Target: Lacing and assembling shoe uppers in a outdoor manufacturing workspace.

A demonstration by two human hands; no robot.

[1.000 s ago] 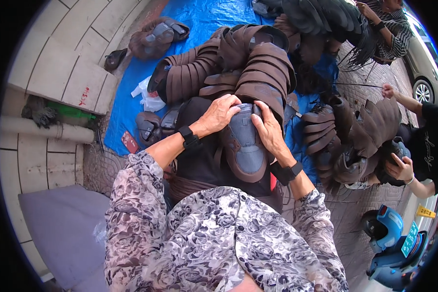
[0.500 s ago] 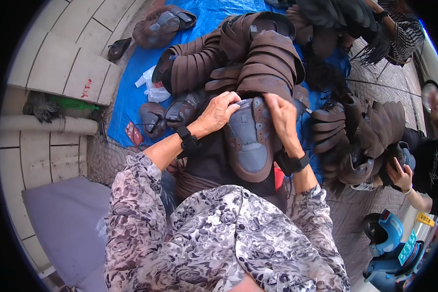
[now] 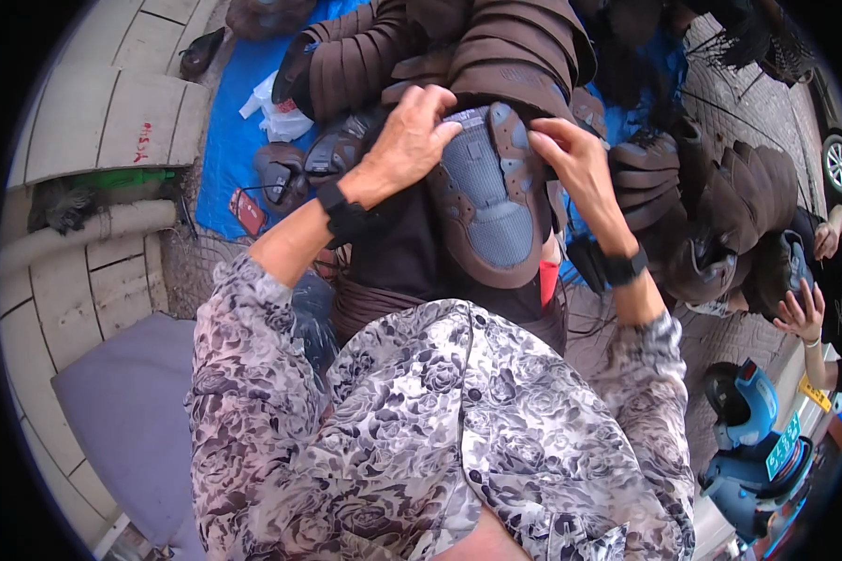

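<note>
A brown and grey-blue shoe upper (image 3: 486, 215) lies over my dark-clad lap, toe toward me, its mesh tongue facing up. At its upper left edge my left hand (image 3: 404, 145) is closed, thumb against the edge and fingers curled by the tongue's top. My right hand (image 3: 575, 164) hovers just off the right edge, thumb and forefinger a little apart, with nothing visible between them. Just beyond the upper sits a nested stack of brown uppers (image 3: 515, 65). Another nested row (image 3: 355, 70) lies to its left.
A blue tarp (image 3: 217, 201) spreads under the stacks, with a white plastic bag (image 3: 285, 117) and loose uppers (image 3: 281, 176) on it. More stacked uppers (image 3: 744, 201) stand at right, beside another person's hand (image 3: 800, 313). A blue helmet (image 3: 747, 407) rests at lower right.
My right hand has come off the upper and moved right. My left hand has shifted left, its fingers loosening at the tongue's top. The view has tilted, so the stacks sit higher.
</note>
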